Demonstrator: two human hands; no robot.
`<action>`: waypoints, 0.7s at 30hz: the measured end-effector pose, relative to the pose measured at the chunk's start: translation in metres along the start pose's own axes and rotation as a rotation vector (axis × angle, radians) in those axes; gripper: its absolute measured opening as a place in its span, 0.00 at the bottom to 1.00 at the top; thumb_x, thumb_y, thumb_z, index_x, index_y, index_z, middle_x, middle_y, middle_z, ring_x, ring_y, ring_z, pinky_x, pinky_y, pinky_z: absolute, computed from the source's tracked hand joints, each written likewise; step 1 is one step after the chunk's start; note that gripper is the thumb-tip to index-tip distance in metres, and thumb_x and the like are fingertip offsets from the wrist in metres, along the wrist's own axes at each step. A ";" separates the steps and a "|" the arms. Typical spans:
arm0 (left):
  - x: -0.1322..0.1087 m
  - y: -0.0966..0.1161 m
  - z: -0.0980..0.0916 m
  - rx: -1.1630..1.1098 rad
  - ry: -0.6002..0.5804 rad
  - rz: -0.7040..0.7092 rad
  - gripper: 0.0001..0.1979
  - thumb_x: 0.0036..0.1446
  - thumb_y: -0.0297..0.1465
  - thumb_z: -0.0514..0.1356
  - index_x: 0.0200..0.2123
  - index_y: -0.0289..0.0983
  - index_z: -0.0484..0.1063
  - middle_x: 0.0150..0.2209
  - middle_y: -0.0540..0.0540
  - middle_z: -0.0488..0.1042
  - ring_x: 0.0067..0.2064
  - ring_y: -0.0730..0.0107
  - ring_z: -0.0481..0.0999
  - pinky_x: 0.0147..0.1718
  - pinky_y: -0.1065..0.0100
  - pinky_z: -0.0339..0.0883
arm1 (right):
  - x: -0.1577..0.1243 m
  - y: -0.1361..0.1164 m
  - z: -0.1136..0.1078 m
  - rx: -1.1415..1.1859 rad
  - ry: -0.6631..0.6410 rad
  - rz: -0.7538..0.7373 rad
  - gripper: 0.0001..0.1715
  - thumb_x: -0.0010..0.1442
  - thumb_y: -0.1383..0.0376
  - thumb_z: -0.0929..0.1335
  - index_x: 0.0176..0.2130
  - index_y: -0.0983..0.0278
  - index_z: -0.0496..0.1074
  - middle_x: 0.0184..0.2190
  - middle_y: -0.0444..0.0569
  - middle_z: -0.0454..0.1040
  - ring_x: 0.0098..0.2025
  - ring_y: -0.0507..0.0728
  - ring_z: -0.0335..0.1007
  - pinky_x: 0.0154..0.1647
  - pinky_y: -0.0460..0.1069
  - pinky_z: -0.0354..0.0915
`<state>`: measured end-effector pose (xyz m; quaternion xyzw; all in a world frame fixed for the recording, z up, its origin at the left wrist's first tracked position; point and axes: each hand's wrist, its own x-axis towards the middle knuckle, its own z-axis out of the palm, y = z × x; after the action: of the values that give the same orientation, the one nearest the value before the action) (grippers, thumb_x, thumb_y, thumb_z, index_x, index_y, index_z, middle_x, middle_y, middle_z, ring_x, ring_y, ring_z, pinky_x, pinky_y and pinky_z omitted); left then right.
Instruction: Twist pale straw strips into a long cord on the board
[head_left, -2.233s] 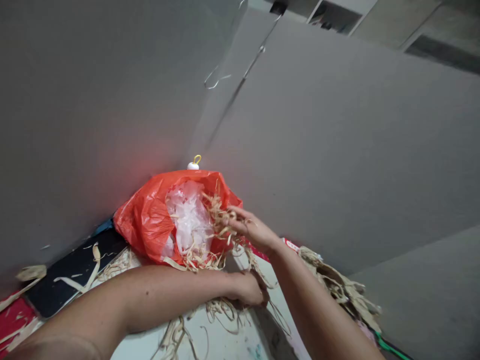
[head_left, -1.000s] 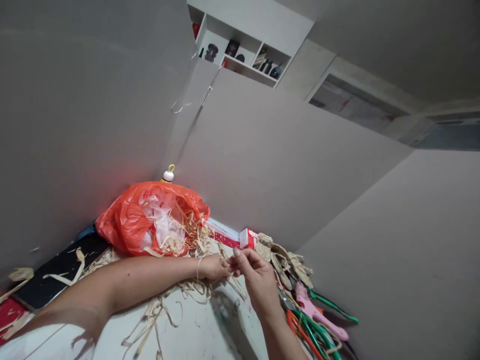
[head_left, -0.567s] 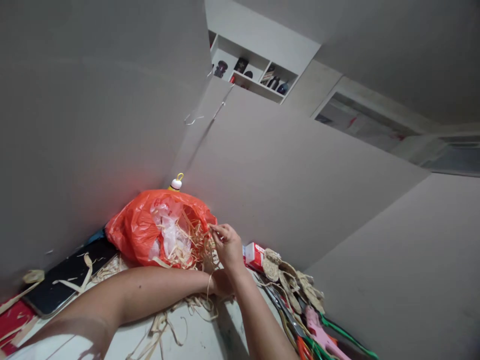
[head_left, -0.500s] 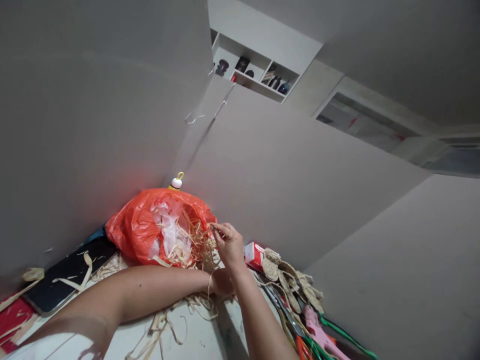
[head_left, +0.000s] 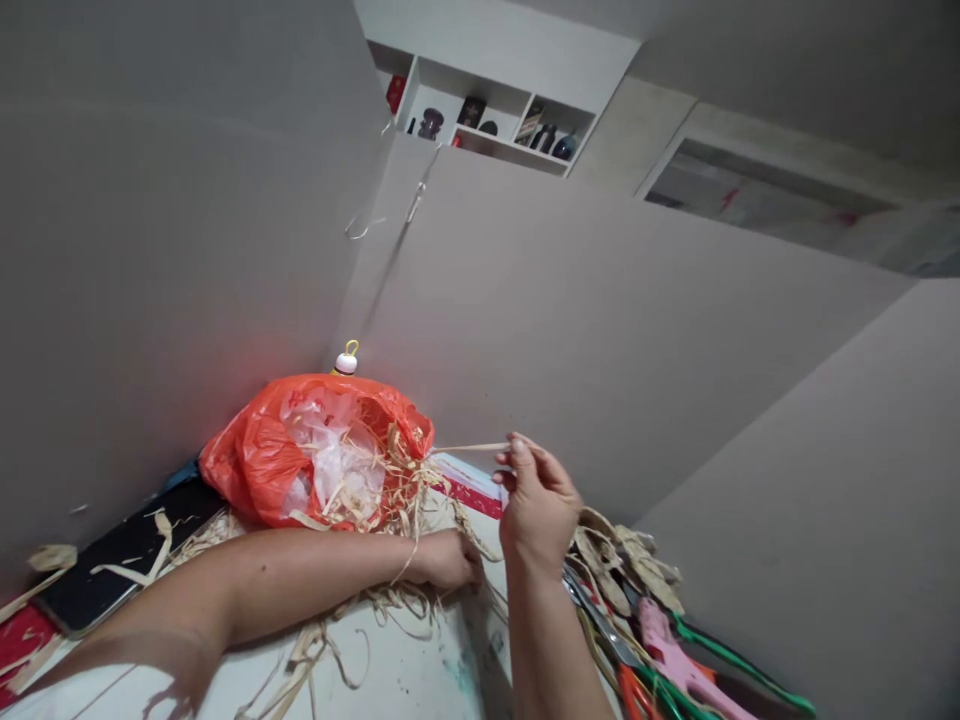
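My right hand [head_left: 538, 500] is closed in a pinch on the end of a straw-coloured raffia strip [head_left: 472, 447]. The strip runs nearly level and taut to the mouth of a red plastic bag [head_left: 251, 450]. A tangle of thin raffia strands [head_left: 401, 480] spills from that opening, beside a crumpled whitish plastic bag [head_left: 345, 455] inside. Lower down, my left hand [head_left: 446, 560] rests at the white tabletop [head_left: 405, 665] with fingers curled. What those fingers hold, if anything, is hidden. One loose strand crosses the left wrist.
At left lies a black flat device [head_left: 112, 560] with strips on top. Scissors [head_left: 615, 635], a pink glue gun [head_left: 667, 640] and woven raffia pieces [head_left: 622, 560] crowd the right side. A yellow-looped bottle [head_left: 346, 360] stands behind the bag, near the walls.
My right hand has moved right, away from the bag, drawing the raffia strip out straight. My left hand has hardly moved and now shows more plainly. The view has turned slightly.
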<state>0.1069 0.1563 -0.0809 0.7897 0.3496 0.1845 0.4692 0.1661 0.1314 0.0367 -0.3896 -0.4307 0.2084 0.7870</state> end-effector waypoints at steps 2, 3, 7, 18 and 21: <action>-0.002 0.002 0.000 0.004 0.018 -0.044 0.09 0.54 0.31 0.56 0.27 0.33 0.74 0.18 0.54 0.64 0.20 0.79 0.60 0.21 0.73 0.56 | 0.001 -0.015 0.001 0.124 0.075 -0.028 0.12 0.47 0.62 0.73 0.32 0.66 0.76 0.31 0.47 0.76 0.25 0.48 0.70 0.20 0.42 0.64; -0.003 0.003 -0.001 -0.001 0.022 -0.057 0.10 0.52 0.30 0.55 0.27 0.33 0.75 0.16 0.54 0.61 0.18 0.79 0.57 0.19 0.73 0.53 | 0.000 -0.023 0.002 0.167 0.102 -0.039 0.11 0.47 0.62 0.74 0.32 0.66 0.75 0.31 0.47 0.76 0.26 0.49 0.71 0.20 0.42 0.65; -0.007 0.007 -0.003 -0.034 0.012 -0.074 0.11 0.50 0.31 0.53 0.27 0.34 0.76 0.14 0.55 0.59 0.16 0.79 0.55 0.16 0.73 0.48 | -0.013 -0.047 0.006 0.206 0.123 -0.056 0.10 0.47 0.64 0.74 0.33 0.65 0.76 0.25 0.43 0.75 0.23 0.48 0.70 0.23 0.42 0.68; -0.002 0.001 -0.002 -0.102 -0.005 -0.062 0.08 0.47 0.29 0.55 0.24 0.34 0.73 0.15 0.53 0.61 0.17 0.78 0.57 0.18 0.73 0.49 | -0.006 -0.065 -0.022 0.067 0.058 -0.067 0.10 0.49 0.61 0.73 0.28 0.66 0.73 0.24 0.41 0.71 0.25 0.47 0.69 0.23 0.41 0.66; -0.004 0.003 -0.003 -0.107 -0.027 -0.071 0.08 0.47 0.29 0.54 0.23 0.34 0.73 0.14 0.54 0.60 0.17 0.78 0.56 0.18 0.73 0.48 | -0.002 -0.071 -0.026 0.073 0.109 -0.077 0.10 0.48 0.62 0.73 0.27 0.66 0.73 0.24 0.41 0.71 0.24 0.47 0.68 0.21 0.40 0.66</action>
<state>0.1038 0.1544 -0.0768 0.7529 0.3605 0.1754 0.5219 0.1867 0.0755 0.0839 -0.3547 -0.3940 0.1718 0.8303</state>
